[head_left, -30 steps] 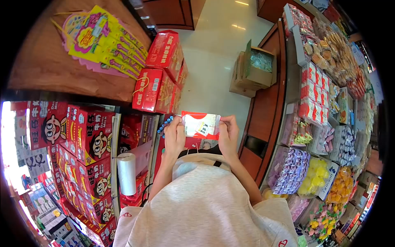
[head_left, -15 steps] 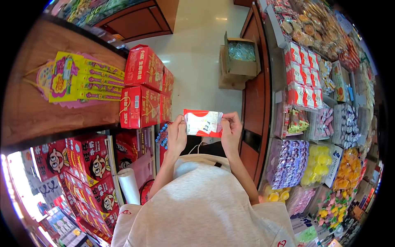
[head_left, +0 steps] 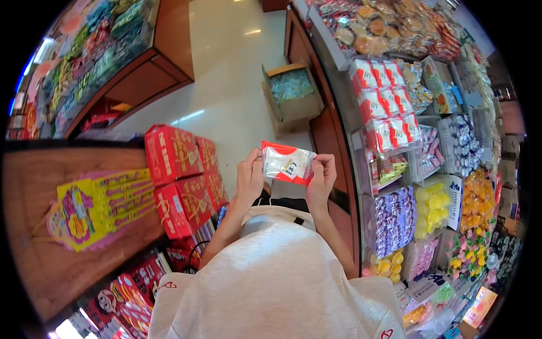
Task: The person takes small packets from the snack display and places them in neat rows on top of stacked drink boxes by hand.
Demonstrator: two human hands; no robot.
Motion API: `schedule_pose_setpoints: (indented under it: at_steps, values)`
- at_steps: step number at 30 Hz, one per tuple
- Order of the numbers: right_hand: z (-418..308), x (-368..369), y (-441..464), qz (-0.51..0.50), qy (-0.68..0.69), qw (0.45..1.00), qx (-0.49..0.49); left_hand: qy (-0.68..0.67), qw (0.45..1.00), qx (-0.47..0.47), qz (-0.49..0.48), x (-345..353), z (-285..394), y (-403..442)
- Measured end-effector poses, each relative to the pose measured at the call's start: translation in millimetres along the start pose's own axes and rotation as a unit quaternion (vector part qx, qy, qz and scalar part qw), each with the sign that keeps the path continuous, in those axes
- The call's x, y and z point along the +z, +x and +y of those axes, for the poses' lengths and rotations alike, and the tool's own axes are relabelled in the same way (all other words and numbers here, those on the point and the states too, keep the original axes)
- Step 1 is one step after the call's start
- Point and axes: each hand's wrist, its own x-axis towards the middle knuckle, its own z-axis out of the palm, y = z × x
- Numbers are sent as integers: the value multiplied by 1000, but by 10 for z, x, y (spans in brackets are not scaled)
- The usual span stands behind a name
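Between my hands, in front of my chest, is a small red and white candy packet (head_left: 287, 163) in clear plastic wrap. My left hand (head_left: 249, 176) pinches its left end. At the right end, the fingers of my right hand (head_left: 322, 178) are closed on the wrapper's edge. The printed face of the packet is turned up toward me. On the shelf to my right, a stack of similar red and white packets (head_left: 385, 104) stands in rows.
Red gift boxes (head_left: 183, 186) are stacked at the left, by a wooden counter (head_left: 34, 186) bearing yellow candy packs (head_left: 107, 206). An open cardboard box (head_left: 291, 113) stands on the aisle floor ahead. Bins of wrapped sweets (head_left: 395, 220) line the right side.
My view has turned to the right, so the shelves and boxes have shifted in the picture. The packet stays in both hands and is now slightly tilted.
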Motion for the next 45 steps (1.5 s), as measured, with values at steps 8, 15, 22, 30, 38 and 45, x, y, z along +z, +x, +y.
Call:
schedule_pose_setpoints:
  at_steps: [8, 15, 22, 30, 38, 45]
  values:
    - [14, 248, 685, 95, 46, 993, -56, -69, 991, 66, -90, 174, -124, 1006]
    - [16, 160, 934, 196, 111, 970, -95, -71, 978, 73, -183, 596, -62, 1444]
    - [54, -420, 1038, 318, 94, 936, -119, -39, 948, 65, -310, 1349, 114, 1695]
    - [-11, -1352, 1352, 450, 5, 882, -142, 64, 899, 174, -396, 2574, 250, 1869]
    - [14, -2072, 1677, 481, -17, 870, -109, 60, 871, 207, -441, 3538, 349, 2057]
    - [-222, -2595, 2078, 490, -110, 859, -103, 100, 862, 249, -430, 4230, 426, 2204]
